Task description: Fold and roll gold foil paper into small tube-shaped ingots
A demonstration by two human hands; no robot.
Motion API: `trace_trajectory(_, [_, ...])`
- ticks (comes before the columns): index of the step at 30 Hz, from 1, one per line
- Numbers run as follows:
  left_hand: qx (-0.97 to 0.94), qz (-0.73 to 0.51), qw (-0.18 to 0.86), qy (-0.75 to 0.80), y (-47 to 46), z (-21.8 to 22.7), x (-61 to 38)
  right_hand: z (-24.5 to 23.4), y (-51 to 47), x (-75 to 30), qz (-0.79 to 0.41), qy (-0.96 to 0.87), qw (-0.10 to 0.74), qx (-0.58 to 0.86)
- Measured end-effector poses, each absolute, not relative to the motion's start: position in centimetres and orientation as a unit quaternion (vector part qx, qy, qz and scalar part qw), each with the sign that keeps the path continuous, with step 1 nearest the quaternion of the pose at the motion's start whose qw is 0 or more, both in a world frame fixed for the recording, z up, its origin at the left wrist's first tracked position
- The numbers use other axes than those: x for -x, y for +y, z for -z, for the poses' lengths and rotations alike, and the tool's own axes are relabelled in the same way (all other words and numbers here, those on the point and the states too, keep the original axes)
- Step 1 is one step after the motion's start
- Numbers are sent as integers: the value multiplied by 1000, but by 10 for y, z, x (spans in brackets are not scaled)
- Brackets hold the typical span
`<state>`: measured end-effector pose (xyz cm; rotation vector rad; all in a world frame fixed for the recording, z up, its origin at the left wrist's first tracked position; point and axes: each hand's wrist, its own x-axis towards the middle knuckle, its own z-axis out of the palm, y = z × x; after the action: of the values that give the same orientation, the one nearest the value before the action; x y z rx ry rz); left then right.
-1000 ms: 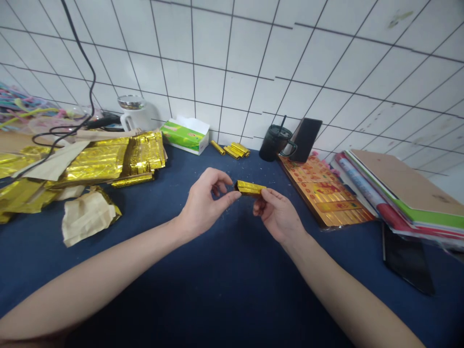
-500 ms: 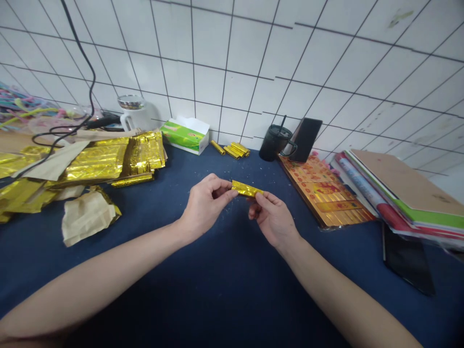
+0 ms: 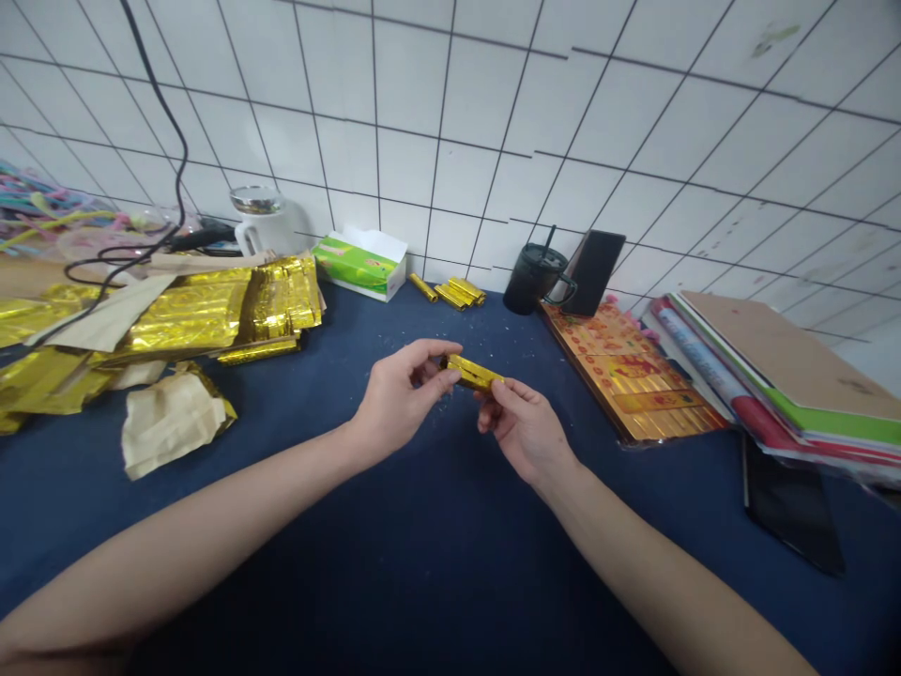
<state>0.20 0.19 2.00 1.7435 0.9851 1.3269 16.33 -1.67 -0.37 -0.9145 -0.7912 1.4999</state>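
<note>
Between my hands, above the dark blue tabletop (image 3: 436, 526), is a small roll of shiny gold foil paper (image 3: 477, 373). My left hand (image 3: 401, 390) pinches its left end between thumb and fingers. At the right end, my right hand (image 3: 525, 418) grips it the same way. A lengthwise seam shows on the roll, and its left end looks hollow. Beyond it, by the wall, several finished-looking gold rolls (image 3: 461, 292) lie side by side, with a single gold roll (image 3: 423, 287) to their left. Stacked gold foil paper (image 3: 187, 308) lies at the left.
A green tissue box (image 3: 360, 264) and a white mug (image 3: 262, 225) stand along the tiled wall. On the right are a black cup (image 3: 527, 279), an upright phone (image 3: 595, 272), orange-gold printed packets (image 3: 626, 371) and stacked notebooks (image 3: 795, 357). A crumpled paper piece (image 3: 173, 418) lies left.
The gold roll has turned in my fingers, so its seam and open left end now show. My right hand has shifted slightly left; both hands still hold it.
</note>
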Motion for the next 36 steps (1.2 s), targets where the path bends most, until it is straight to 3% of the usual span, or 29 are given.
trace_trajectory(5, [-699, -484, 338, 403, 1, -24, -1, 3, -16, -165, -634, -354, 566, 390])
trace_trajectory(11, [-670, -476, 395, 409, 1, -23, -2, 2, -17, -162, -589, -387, 582, 405])
trace_trajectory(15, [-640, -483, 437, 408, 3, -21, -3, 2, -18, -163, -439, -469, 607, 468])
trace_trajectory(19, [-638, -459, 475, 395, 0, -21, -5, -2, -20, -168, -304, -614, 549, 478])
trace_trajectory(23, [-651, -436, 488, 385, -5, -23, -8, -4, -23, -168, -310, -660, 499, 469])
trace_trajectory(30, [-621, -489, 478, 383, -7, -22, -10, 0, -29, -163, -304, -639, 522, 476])
trace_trajectory(36, [-640, -460, 463, 406, -7, -23, -9, -2, -32, -160, -261, -651, 523, 484])
